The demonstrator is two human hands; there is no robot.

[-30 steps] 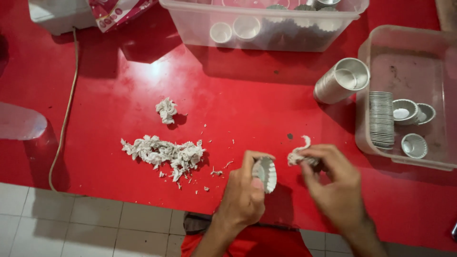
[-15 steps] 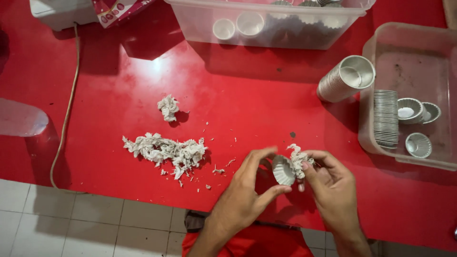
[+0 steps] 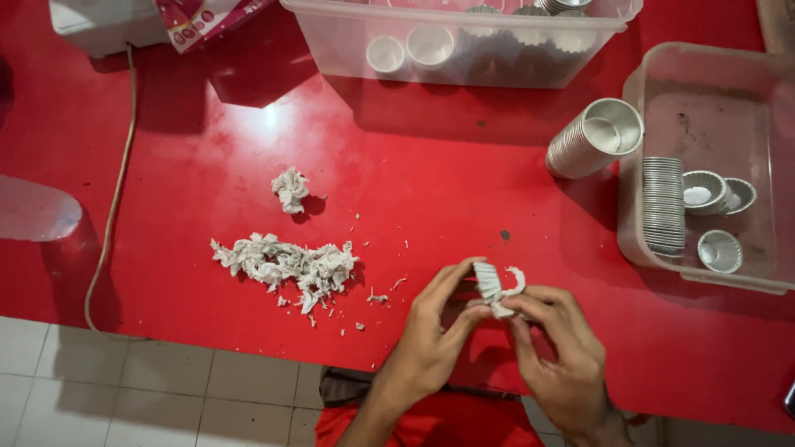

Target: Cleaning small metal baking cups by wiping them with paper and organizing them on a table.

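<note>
My left hand (image 3: 431, 331) and my right hand (image 3: 559, 352) meet over the front of the red table (image 3: 414, 182). Between their fingertips they pinch a small fluted metal cup (image 3: 490, 285) with a strip of white paper liner (image 3: 515, 283) curling off its right side. To the left lies a pile of torn white paper scraps (image 3: 286, 263), with one crumpled scrap (image 3: 290, 189) lying apart behind it.
A stack of metal cups (image 3: 592, 139) lies on its side beside a clear tub (image 3: 712, 265) holding another stack and loose cups. A longer clear bin (image 3: 464, 50) stands at the back. A cord (image 3: 112, 215) runs down the left. Tiled floor shows below the table edge.
Both hands have drawn together around the cup, and the paper strip now curls up at its right side. The scrap piles have not moved.
</note>
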